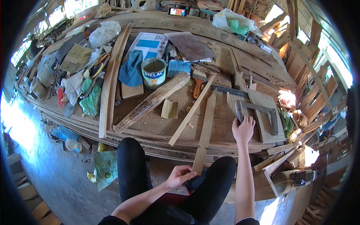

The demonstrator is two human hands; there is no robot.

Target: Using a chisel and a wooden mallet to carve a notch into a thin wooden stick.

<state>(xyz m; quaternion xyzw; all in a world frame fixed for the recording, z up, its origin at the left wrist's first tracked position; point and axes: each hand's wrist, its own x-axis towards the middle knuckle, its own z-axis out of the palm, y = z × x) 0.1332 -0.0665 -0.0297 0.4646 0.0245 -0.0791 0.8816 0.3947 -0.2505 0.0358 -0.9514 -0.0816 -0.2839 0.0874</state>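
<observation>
My left hand (180, 176) pinches a short flat wooden piece (200, 157) between my knees, in line with a pointed wooden slat (208, 120) on the bench; whether they are joined I cannot tell. My right hand (243, 129) is closed on the handle of a dark metal frame-shaped tool (272, 120) lying over a pale board (258, 97). Left of the slat are a thin strip (191, 112), a small paper piece (170, 109) and a rough bark-edged stick (150, 103). A dark ruler (228, 90) and a brush (197, 88) lie beyond.
The worktable (131, 18) holds a paint can (153, 78), blue cloth (131, 71), long planks (112, 82), a phone (177, 11) and piled bags and tools (82, 90). Timber offcuts (311, 97) crowd the right side. A person (34, 45) is at the far left.
</observation>
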